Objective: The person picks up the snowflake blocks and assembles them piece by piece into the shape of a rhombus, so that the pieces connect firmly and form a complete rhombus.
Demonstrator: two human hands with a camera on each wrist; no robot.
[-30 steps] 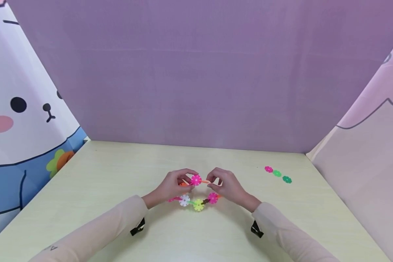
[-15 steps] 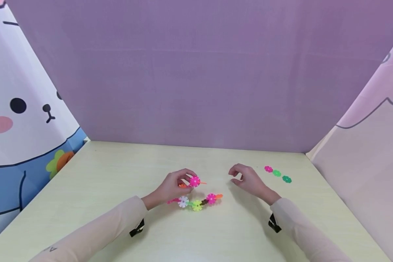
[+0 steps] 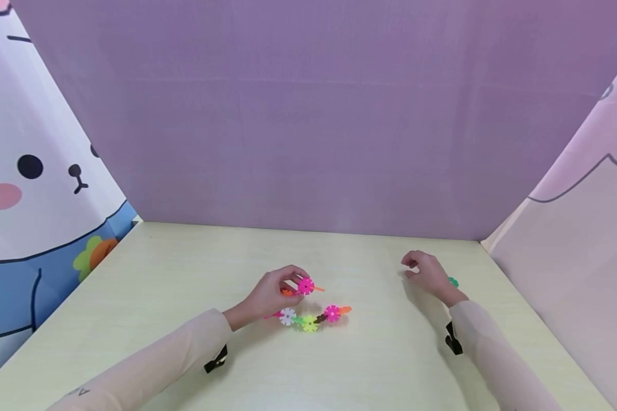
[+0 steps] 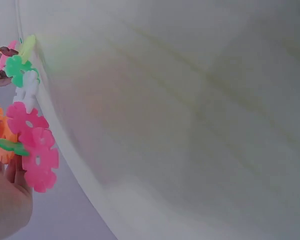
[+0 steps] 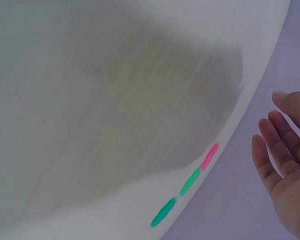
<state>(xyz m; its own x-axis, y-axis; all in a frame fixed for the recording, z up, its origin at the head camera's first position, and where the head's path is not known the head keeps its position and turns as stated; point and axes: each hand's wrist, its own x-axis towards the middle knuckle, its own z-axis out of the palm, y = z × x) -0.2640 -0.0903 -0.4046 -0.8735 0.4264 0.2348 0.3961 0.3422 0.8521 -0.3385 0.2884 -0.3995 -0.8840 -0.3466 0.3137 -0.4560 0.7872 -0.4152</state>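
Note:
My left hand [image 3: 267, 294] holds a chain of interlocked plastic snowflake discs, its fingers and thumb around the pink disc [image 3: 305, 286]. An orange disc, seen edge-on, juts right from it. The rest of the chain curves in front: white disc [image 3: 287, 316], yellow disc [image 3: 310, 323], brown, another pink, and an orange disc [image 3: 345, 310] at its end. In the left wrist view, pink discs [image 4: 39, 162] and a green disc [image 4: 12, 146] join near the hand. My right hand [image 3: 432, 277] hovers at the right, fingers loosely bent and holding nothing.
Three loose discs lie in a row on the table in the right wrist view: pink [image 5: 210, 156], light green [image 5: 190, 181] and dark green [image 5: 163, 212]. In the head view my right hand hides most of them. A purple cloth [image 3: 308, 125] stands behind the table.
My right hand has left the chain's orange disc and moved right to above the loose discs. My left hand keeps the chain in almost the same place.

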